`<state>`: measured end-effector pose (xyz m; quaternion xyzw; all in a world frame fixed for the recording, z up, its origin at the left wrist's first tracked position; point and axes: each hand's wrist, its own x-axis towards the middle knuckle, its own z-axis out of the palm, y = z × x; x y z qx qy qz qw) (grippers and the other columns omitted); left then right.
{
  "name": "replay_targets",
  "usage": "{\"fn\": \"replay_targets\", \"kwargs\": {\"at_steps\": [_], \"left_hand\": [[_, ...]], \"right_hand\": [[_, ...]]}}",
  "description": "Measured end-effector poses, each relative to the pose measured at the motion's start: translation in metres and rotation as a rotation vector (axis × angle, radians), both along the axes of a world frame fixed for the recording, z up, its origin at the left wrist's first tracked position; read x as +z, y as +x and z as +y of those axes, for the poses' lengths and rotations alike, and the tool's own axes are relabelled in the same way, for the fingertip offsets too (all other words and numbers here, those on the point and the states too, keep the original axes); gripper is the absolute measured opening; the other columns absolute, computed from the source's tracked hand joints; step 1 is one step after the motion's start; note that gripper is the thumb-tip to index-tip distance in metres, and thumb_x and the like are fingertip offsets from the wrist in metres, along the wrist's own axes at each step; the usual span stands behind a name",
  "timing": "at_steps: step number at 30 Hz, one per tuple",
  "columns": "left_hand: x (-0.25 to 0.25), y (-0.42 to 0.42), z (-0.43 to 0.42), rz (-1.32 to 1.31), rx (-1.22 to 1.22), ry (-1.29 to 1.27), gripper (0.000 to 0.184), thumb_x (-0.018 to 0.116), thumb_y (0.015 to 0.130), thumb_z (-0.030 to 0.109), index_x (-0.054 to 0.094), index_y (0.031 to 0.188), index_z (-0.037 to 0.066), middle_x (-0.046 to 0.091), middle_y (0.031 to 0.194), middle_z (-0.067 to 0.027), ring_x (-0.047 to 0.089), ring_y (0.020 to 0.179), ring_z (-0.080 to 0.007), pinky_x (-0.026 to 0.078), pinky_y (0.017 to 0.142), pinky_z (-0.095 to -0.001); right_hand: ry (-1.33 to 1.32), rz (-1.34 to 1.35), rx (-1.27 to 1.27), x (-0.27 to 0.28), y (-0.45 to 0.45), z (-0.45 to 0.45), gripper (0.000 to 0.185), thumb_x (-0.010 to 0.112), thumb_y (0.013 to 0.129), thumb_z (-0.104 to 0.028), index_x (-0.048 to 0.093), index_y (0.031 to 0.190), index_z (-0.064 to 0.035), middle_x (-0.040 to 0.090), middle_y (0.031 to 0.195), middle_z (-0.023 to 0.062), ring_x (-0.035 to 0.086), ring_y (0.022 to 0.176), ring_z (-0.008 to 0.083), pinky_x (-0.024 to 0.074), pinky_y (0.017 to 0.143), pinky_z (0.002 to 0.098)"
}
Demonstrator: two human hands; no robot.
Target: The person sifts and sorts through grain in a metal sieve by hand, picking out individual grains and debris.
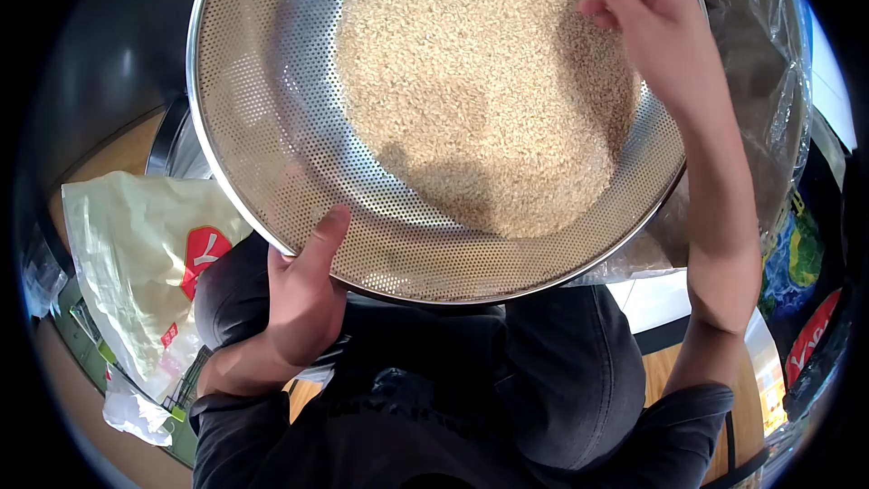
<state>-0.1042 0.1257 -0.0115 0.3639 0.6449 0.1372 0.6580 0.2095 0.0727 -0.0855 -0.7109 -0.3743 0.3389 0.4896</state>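
Note:
A large round metal colander [262, 118] with small holes is tilted over my lap. Pale brown grain [480, 81] forms a wide heap inside it, mostly toward the right. My left hand [308, 303] grips the lower left rim, its thumb over the inside wall and its other fingers hidden beneath. Above the grain at the upper right is my right hand [647, 23], with its fingers curled and partly apart. No object shows in that hand, and whether its fingertips touch the grain is unclear.
On the left lies a cream plastic bag [136, 263] with a red logo, above a crumpled white bag [136, 412]. Clear plastic sheeting [760, 63] stands along the right, beside a blue and green patterned bag [792, 263]. My legs [579, 371] are below the colander.

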Motion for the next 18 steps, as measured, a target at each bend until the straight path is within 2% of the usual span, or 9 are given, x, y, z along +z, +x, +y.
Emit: {"fn": "replay_targets", "kwargs": {"at_steps": [2,3,5,9,10,13,14,16,18], "left_hand": [[0.0,0.0,0.0,0.004,-0.004,0.009,0.055,0.064,0.097,0.011,0.04,0.145,0.0,0.054,0.136,-0.0139,0.055,0.124,-0.0288,0.045,0.107,-0.0445],[0.0,0.0,0.0,0.003,-0.008,0.005,0.055,0.063,0.097,0.011,0.04,0.145,0.0,0.054,0.136,-0.0139,0.055,0.124,-0.0288,0.045,0.107,-0.0446],[0.001,0.001,0.0,0.002,-0.011,-0.001,0.055,0.063,0.097,0.01,0.039,0.145,0.0,0.054,0.136,-0.0139,0.055,0.124,-0.0289,0.044,0.107,-0.0447],[0.004,0.003,0.001,0.007,-0.008,-0.023,0.055,0.064,0.097,0.011,0.04,0.145,0.0,0.054,0.136,-0.0135,0.055,0.124,-0.0286,0.044,0.107,-0.0442],[0.004,0.004,0.001,0.001,-0.008,-0.026,0.055,0.064,0.097,0.011,0.04,0.145,0.001,0.054,0.136,-0.0133,0.055,0.124,-0.0284,0.044,0.107,-0.0438],[0.003,0.003,0.001,0.013,-0.015,-0.002,0.054,0.064,0.097,0.012,0.041,0.145,0.001,0.055,0.136,-0.0128,0.055,0.124,-0.0279,0.043,0.107,-0.0431],[0.003,0.003,0.001,0.012,-0.016,-0.004,0.054,0.064,0.097,0.012,0.041,0.145,0.001,0.055,0.136,-0.0128,0.055,0.124,-0.0279,0.043,0.107,-0.0431],[0.003,0.003,0.001,0.001,-0.016,-0.006,0.053,0.064,0.097,0.012,0.042,0.144,0.001,0.055,0.135,-0.0126,0.055,0.124,-0.0277,0.043,0.107,-0.0427],[0.003,0.003,0.001,-0.009,-0.015,-0.011,0.053,0.064,0.097,0.012,0.042,0.144,0.001,0.055,0.135,-0.0125,0.055,0.124,-0.0276,0.043,0.107,-0.0427]], "right_hand": [[-0.089,0.234,-0.121,-0.004,0.017,-0.001,0.019,0.049,0.098,0.004,0.064,0.11,0.0019,0.063,0.094,0.0036,0.058,0.084,0.0095,0.0498,0.077,0.0244],[-0.091,0.233,-0.121,-0.01,0.02,-0.001,0.019,0.049,0.098,0.004,0.064,0.11,0.0019,0.063,0.094,0.0036,0.058,0.084,0.0095,0.0498,0.077,0.0244],[-0.059,-0.084,-0.068,-0.019,0.021,-0.001,0.019,0.05,0.098,0.004,0.064,0.111,0.0015,0.064,0.096,0.0035,0.058,0.083,0.0096,0.0495,0.077,0.0251],[-0.059,-0.078,0.087,-0.016,0.01,-0.003,0.019,0.052,0.098,0.003,0.065,0.112,0.0006,0.065,0.098,0.0041,0.058,0.083,0.0108,0.0493,0.078,0.0261],[-0.144,-0.042,0.208,-0.024,0.008,-0.004,0.024,0.049,0.101,-0.001,0.065,0.119,-0.0029,0.065,0.107,0.0041,0.059,0.092,0.011,0.0482,0.087,0.0277],[-0.187,0.009,0.366,-0.034,0.002,-0.009,0.029,0.046,0.104,-0.007,0.066,0.126,-0.0062,0.067,0.116,0.0025,0.061,0.103,0.0111,0.0455,0.099,0.0279],[-0.163,0.045,0.458,-0.035,0.004,-0.01,0.028,0.048,0.104,-0.009,0.066,0.125,-0.0065,0.064,0.099,-0.0004,0.056,0.088,0.0074,0.0446,0.083,0.0254],[-0.138,0.081,0.551,-0.036,0.012,-0.01,0.026,0.05,0.104,-0.011,0.067,0.124,-0.0069,0.061,0.082,-0.0033,0.052,0.073,0.0037,0.0437,0.067,0.023],[-0.095,0.142,0.415,-0.031,0.022,-0.006,0.029,0.05,0.104,-0.009,0.065,0.129,-0.0079,0.065,0.124,0.0067,0.059,0.118,0.0166,0.0435,0.105,0.0313]]}}
